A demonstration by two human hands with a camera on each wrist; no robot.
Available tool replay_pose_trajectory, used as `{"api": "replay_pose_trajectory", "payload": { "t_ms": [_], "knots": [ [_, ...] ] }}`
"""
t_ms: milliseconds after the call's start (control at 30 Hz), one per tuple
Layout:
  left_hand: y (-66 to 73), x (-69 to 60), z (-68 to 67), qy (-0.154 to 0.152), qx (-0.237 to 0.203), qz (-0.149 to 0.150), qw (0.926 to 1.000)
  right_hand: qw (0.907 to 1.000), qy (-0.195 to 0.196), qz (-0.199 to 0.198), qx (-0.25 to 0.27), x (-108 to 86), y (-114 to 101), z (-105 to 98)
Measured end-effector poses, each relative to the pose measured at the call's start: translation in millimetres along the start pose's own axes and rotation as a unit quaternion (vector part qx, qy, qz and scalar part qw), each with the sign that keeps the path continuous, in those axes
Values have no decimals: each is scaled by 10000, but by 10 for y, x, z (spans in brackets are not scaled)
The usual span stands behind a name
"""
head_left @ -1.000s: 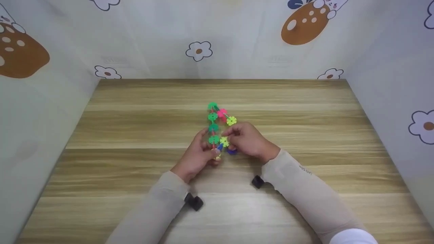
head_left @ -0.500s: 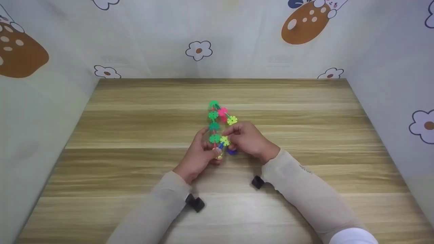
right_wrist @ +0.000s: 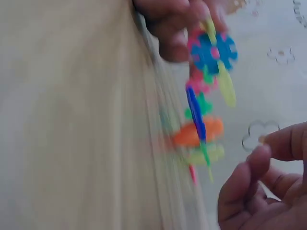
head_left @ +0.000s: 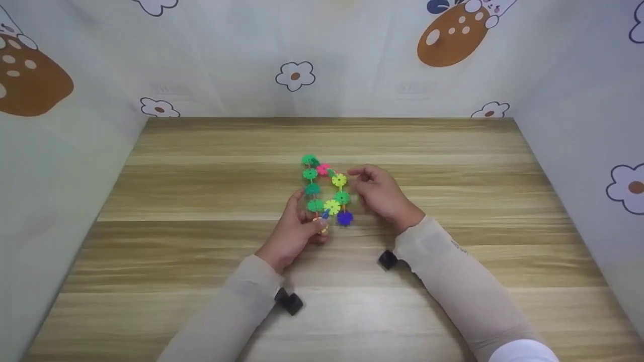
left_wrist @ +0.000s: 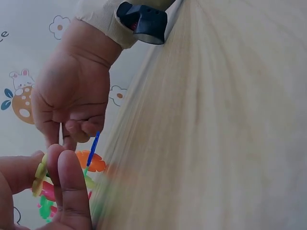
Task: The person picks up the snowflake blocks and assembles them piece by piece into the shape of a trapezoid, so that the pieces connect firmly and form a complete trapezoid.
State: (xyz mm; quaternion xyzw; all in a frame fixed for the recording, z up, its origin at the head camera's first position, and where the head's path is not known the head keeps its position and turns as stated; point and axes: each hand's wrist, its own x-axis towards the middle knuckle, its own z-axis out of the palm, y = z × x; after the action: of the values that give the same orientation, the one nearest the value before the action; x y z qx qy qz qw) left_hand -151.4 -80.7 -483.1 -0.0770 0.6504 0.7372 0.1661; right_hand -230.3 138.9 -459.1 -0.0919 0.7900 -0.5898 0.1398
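Observation:
A looped chain of interlocking snowflake discs [head_left: 332,206] in green, yellow, pink and blue stands over the table's middle. My left hand [head_left: 291,229] grips its near end, thumb over a pale yellow disc [head_left: 324,230]. At the chain's lower right corner is a violet-blue disc [head_left: 344,218]. My right hand [head_left: 382,193] hovers to the right of the chain, fingers loosely bent, apart from the discs. Seen from the right wrist, a blue disc [right_wrist: 214,53] and an orange disc [right_wrist: 199,132] belong to the chain, beyond the right hand's fingertips [right_wrist: 259,160].
The wood-grain table [head_left: 176,176] spreads out on all sides of the hands. A pale curtain [head_left: 352,75] with printed flowers closes off the back and sides. Small black cameras [head_left: 289,301] are strapped at both wrists.
My right hand has let go of the chain and moved right and slightly away, uncovering the green and violet-blue discs. The chain's far end has shifted a little left. The left hand keeps its grip.

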Motion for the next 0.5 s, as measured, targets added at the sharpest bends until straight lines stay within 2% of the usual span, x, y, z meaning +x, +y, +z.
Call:
{"api": "replay_pose_trajectory", "payload": {
  "t_ms": [67,200,333,500],
  "knots": [
    [-2,5,3,12,-3,10,10000,9992,-154,337,-115,37,50,-82],
    [-6,5,11,67,-114,90,9999,9925,-760,842,-459,76,89,-176],
    [-1,-3,20,229,-226,98,9994,9860,-1112,864,-889,93,77,-195],
    [11,-3,30,360,-325,96,9988,9787,-1300,822,-1357,95,53,-192]
  ]
}}
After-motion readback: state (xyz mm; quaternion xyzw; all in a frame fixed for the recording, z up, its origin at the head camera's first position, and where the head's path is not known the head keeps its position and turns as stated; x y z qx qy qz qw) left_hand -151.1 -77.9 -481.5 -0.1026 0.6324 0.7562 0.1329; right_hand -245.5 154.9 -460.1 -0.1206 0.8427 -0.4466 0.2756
